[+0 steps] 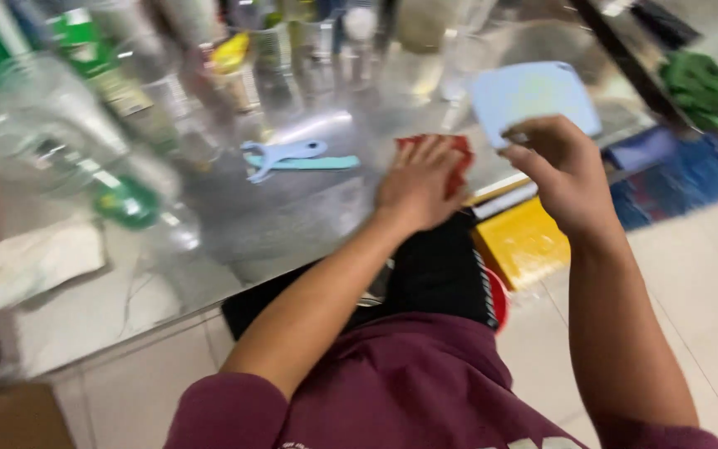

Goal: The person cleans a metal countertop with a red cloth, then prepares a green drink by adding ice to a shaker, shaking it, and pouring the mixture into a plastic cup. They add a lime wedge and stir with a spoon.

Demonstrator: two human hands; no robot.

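Two hands are busy: my left hand (417, 183) lies flat, fingers together, on a red cloth (450, 150) at the steel counter's (292, 216) edge; my right hand (563, 170) pinches a pale blue cutting board (529, 91). Sweeping sideways, I might knock the nearby peeler (280, 154) off.

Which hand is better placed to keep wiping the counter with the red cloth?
Left. The left hand lies flat on the red cloth on the metal counter, while the right hand grips the light blue cutting board.
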